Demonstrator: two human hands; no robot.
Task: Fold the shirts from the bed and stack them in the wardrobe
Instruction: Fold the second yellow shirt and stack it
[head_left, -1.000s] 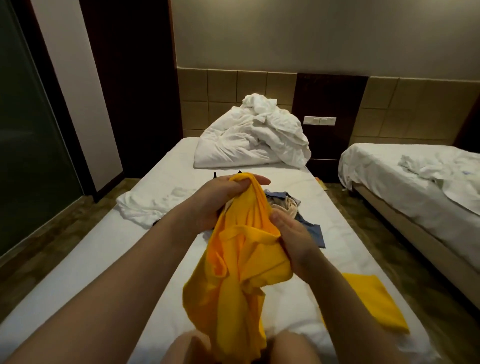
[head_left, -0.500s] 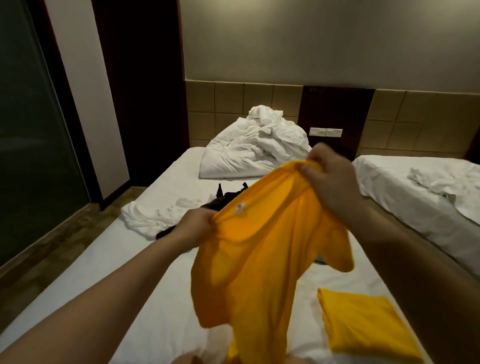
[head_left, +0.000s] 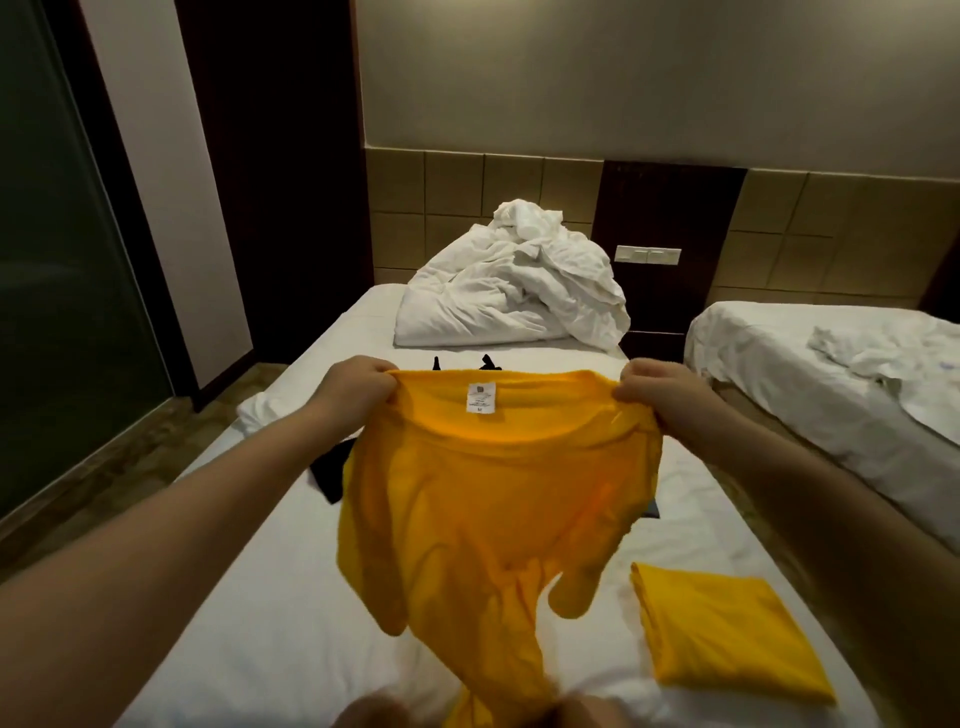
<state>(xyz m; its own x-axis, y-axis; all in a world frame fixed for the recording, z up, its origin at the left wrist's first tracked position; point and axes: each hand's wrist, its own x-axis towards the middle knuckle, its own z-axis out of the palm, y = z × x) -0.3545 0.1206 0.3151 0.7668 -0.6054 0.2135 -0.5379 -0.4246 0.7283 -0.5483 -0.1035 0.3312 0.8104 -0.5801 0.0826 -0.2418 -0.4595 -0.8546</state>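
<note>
Spread wide since a moment ago, the yellow shirt (head_left: 493, 509) now hangs open between both hands, label towards the camera, above the bed (head_left: 249, 623). The left grip (head_left: 358, 387) clenches one shoulder, fingers curled round the cloth; a black garment (head_left: 332, 473) lies below it on the sheet. The right grip (head_left: 657, 392) grasps the other shoulder, level with the left. Well below the right grip lies a folded yellow shirt (head_left: 727, 634), seemingly squared off, though its near edge blurs.

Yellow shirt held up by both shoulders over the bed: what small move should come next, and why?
Probably lower the yellow shirt flat onto the bed. The left hand and right hand grip its shoulders, it hangs spread but unfolded, and a folded shirt lies at the right.
</note>
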